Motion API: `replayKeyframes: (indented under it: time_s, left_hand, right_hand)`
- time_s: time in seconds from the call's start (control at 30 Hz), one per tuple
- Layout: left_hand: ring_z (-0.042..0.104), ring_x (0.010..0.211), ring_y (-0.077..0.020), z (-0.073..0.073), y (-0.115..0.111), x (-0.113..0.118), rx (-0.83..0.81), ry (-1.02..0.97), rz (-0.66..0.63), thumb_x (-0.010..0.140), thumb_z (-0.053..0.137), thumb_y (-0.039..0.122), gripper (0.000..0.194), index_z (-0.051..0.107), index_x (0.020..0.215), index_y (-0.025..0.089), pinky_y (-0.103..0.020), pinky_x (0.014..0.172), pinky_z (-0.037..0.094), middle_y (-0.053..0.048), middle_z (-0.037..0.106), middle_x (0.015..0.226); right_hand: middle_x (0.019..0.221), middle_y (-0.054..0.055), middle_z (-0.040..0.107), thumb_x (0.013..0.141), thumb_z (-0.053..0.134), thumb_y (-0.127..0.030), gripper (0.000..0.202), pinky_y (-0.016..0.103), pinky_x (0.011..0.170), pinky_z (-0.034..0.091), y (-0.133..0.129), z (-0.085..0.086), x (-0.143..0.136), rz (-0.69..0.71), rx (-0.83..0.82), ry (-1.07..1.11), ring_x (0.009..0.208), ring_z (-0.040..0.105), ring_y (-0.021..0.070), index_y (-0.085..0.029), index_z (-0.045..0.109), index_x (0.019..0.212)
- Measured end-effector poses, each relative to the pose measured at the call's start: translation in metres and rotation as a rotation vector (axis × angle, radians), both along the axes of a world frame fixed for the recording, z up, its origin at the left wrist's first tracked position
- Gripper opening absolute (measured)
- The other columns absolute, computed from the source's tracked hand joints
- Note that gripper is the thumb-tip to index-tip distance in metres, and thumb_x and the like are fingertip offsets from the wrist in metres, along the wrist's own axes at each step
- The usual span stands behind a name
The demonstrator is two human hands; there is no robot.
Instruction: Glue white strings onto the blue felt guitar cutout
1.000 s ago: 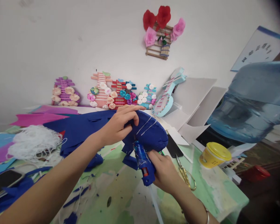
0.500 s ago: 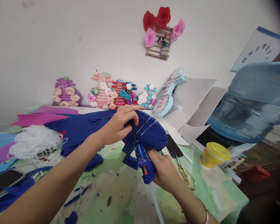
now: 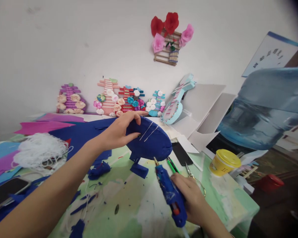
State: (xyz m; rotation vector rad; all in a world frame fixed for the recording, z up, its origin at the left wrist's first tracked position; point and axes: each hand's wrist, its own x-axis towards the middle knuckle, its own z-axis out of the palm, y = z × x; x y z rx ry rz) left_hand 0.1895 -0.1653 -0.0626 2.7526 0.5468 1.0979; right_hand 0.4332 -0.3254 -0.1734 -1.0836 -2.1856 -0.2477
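Note:
My left hand (image 3: 123, 130) grips the upper edge of a dark blue craft body (image 3: 152, 145), thumb on its front and fingers over the top. Two pale, parallel string strands (image 3: 149, 131) run across its rounded end. A blue hot glue gun (image 3: 170, 193) is held in my right hand (image 3: 188, 195), its nozzle near the lower edge of the blue body. From the gun's rear sticks a translucent glue stick (image 3: 185, 232). Beneath the blue body lies a folded blue scrap (image 3: 139, 170).
White string (image 3: 41, 152) lies tangled at left above a phone (image 3: 8, 192). Scissors (image 3: 195, 177), a green cutter (image 3: 173, 166), a black phone (image 3: 182, 154) and a yellow tub (image 3: 224, 162) are at right. Decorated instrument crafts (image 3: 126, 99) line the wall; a water bottle (image 3: 263, 105) stands far right.
My right hand has drawn the glue gun down and right, away from the front of the blue body. My left hand has shifted slightly left, its thumb now pressing the front near the strands.

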Motion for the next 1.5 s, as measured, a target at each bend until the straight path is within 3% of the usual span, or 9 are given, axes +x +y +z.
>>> replayKeyframes:
  time_s: [0.13, 0.47, 0.67, 0.87, 1.03, 1.13, 1.2, 1.3, 1.5]
  left_hand:
    - [0.049, 0.126, -0.0252, 0.001, -0.005, -0.006, 0.016, -0.007, 0.032, 0.083, 0.058, 0.02, 0.026, 0.041, 0.102, 0.02, -0.044, 0.102, 0.042, -0.014, 0.051, 0.133]
    - [0.066, 0.095, -0.0213, 0.001, -0.024, -0.049, 0.041, 0.009, 0.177, 0.082, 0.065, 0.039, 0.035, 0.057, 0.111, 0.021, -0.032, 0.081, 0.055, -0.004, 0.068, 0.105]
    - [0.064, 0.065, -0.0106, -0.014, -0.037, -0.072, 0.183, -0.002, 0.199, 0.085, 0.059, 0.044, 0.025, 0.067, 0.095, 0.022, -0.018, 0.058, 0.053, 0.008, 0.07, 0.08]
    - [0.068, 0.081, -0.015, -0.035, -0.069, -0.071, 0.217, -0.145, 0.247, 0.087, 0.059, 0.034, 0.016, 0.067, 0.098, 0.025, -0.025, 0.076, 0.057, 0.008, 0.072, 0.093]
    - [0.067, 0.101, -0.0197, -0.063, -0.084, -0.062, 0.485, -0.15, 0.164, 0.088, 0.054, 0.016, 0.027, 0.064, 0.111, 0.028, -0.036, 0.093, 0.055, 0.0, 0.071, 0.107]
    - [0.064, 0.109, -0.0196, -0.086, -0.084, -0.056, 0.62, -0.104, 0.147, 0.09, 0.051, 0.012, 0.033, 0.061, 0.119, 0.026, -0.038, 0.099, 0.051, -0.003, 0.07, 0.113]
    - [0.06, 0.116, -0.0198, -0.1, -0.082, -0.05, 0.654, -0.045, 0.143, 0.091, 0.049, 0.009, 0.035, 0.059, 0.121, 0.024, -0.039, 0.103, 0.048, -0.005, 0.069, 0.115]
    - [0.055, 0.123, -0.0208, -0.121, -0.076, -0.039, 0.725, 0.001, 0.114, 0.09, 0.048, 0.004, 0.034, 0.061, 0.119, 0.017, -0.041, 0.106, 0.046, -0.008, 0.069, 0.113]
    - [0.048, 0.129, -0.0241, -0.155, -0.056, -0.028, 0.646, 0.074, 0.133, 0.089, 0.047, 0.005, 0.039, 0.058, 0.124, 0.02, -0.048, 0.108, 0.04, -0.009, 0.065, 0.122]
  right_hand:
    - [0.073, 0.003, 0.056, 0.086, 0.044, -0.025, 0.013, 0.026, 0.051, 0.035, -0.02, -0.015, 0.034, -0.173, -0.044, 0.011, 0.058, 0.054, 0.0177, -0.02, 0.046, 0.097]
    - [0.106, 0.01, 0.062, 0.071, 0.047, -0.012, 0.041, 0.035, 0.084, 0.042, -0.036, -0.045, 0.134, -0.524, -0.697, -0.189, 0.098, 0.06, 0.0258, -0.019, 0.056, 0.11]
    - [0.108, 0.014, 0.062, 0.074, 0.05, -0.012, 0.038, 0.034, 0.087, 0.04, -0.019, -0.056, 0.175, -0.711, -0.766, -0.2, 0.105, 0.058, 0.027, -0.014, 0.058, 0.112]
    - [0.102, 0.014, 0.065, 0.071, 0.053, -0.005, 0.029, 0.03, 0.079, 0.041, 0.002, -0.053, 0.185, -0.771, -0.72, -0.18, 0.095, 0.061, 0.0238, -0.013, 0.062, 0.098]
    - [0.095, 0.018, 0.066, 0.079, 0.05, -0.01, 0.017, 0.038, 0.079, 0.042, 0.013, -0.042, 0.158, -0.837, -0.619, -0.124, 0.095, 0.062, 0.0307, -0.014, 0.064, 0.087]
    - [0.104, 0.014, 0.067, 0.093, 0.038, -0.028, 0.028, 0.036, 0.084, 0.045, 0.018, -0.034, 0.107, -0.647, -0.579, 0.036, 0.098, 0.064, 0.0247, -0.018, 0.062, 0.102]
    - [0.103, 0.013, 0.069, 0.093, 0.038, -0.045, 0.039, 0.037, 0.08, 0.05, 0.023, -0.029, 0.065, -0.261, -0.658, 0.606, 0.091, 0.067, 0.0239, -0.017, 0.059, 0.11]
    - [0.083, 0.009, 0.071, 0.082, 0.054, -0.056, 0.044, 0.034, 0.069, 0.053, 0.037, -0.027, 0.01, 0.021, -0.864, 1.218, 0.073, 0.069, 0.0212, -0.017, 0.061, 0.101]
    - [0.06, -0.002, 0.064, 0.061, 0.074, -0.033, 0.034, 0.026, 0.053, 0.05, 0.078, -0.04, -0.021, -0.04, -0.783, 1.525, 0.048, 0.058, 0.0123, -0.018, 0.058, 0.086]
